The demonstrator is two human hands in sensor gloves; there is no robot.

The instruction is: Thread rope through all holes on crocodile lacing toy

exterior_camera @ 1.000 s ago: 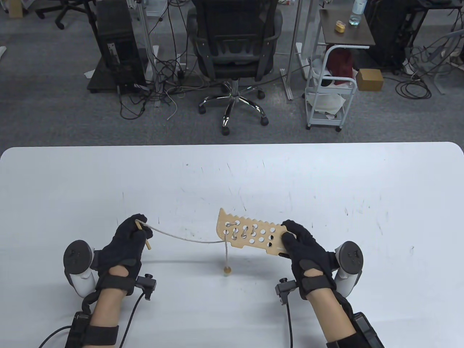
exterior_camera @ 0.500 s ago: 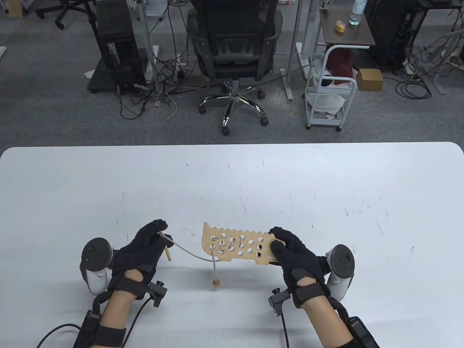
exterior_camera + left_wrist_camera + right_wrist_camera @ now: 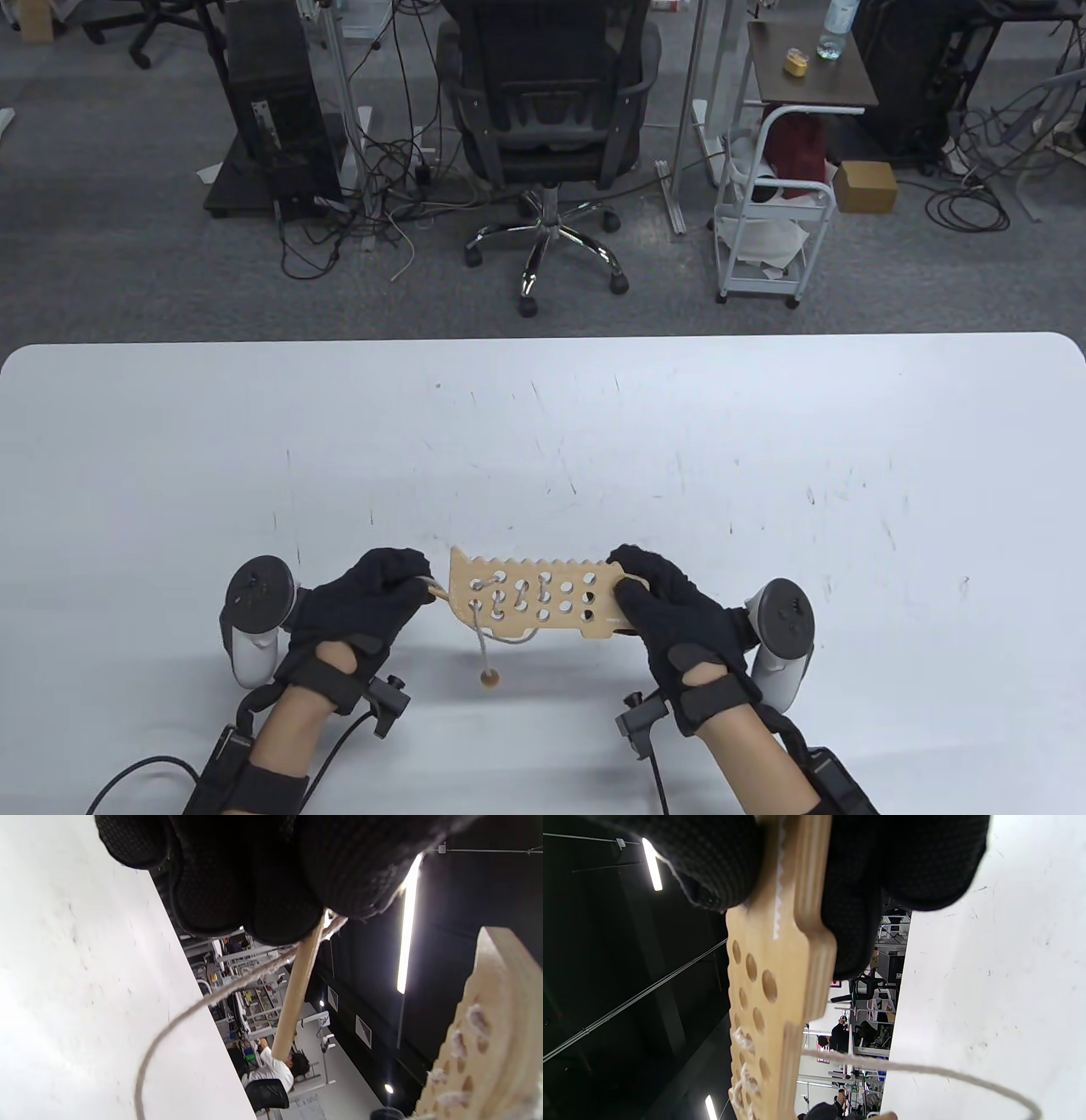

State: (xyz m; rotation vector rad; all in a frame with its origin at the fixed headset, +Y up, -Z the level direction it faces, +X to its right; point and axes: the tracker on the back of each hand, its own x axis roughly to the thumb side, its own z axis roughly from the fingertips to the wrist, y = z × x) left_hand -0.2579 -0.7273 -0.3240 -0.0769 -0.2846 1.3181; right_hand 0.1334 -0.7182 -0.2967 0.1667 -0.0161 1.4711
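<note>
At the near edge of the white table, the two gloved hands held the toy between them, lifted clear of the surface. The right hand gripped the right end of the wooden crocodile lacing board, thumb on top and fingers curled underneath; the right wrist view showed the plywood edge clamped between them. The left hand sat just beside the board's left tip, its fingertips pinching a thin wooden needle where the rope joined it. From there the rope looped down, passed under the board's near edge, and was laced through several holes at the left end; the holes toward the right stood unlaced. A short tail hung from the board and ended in a small wooden bead near the table, between the two wrists. A tracker jutted from the outer side of the left hand, and another from the right. Beyond the far edge of the table stood a black office chair and, to its right, a white trolley.
</note>
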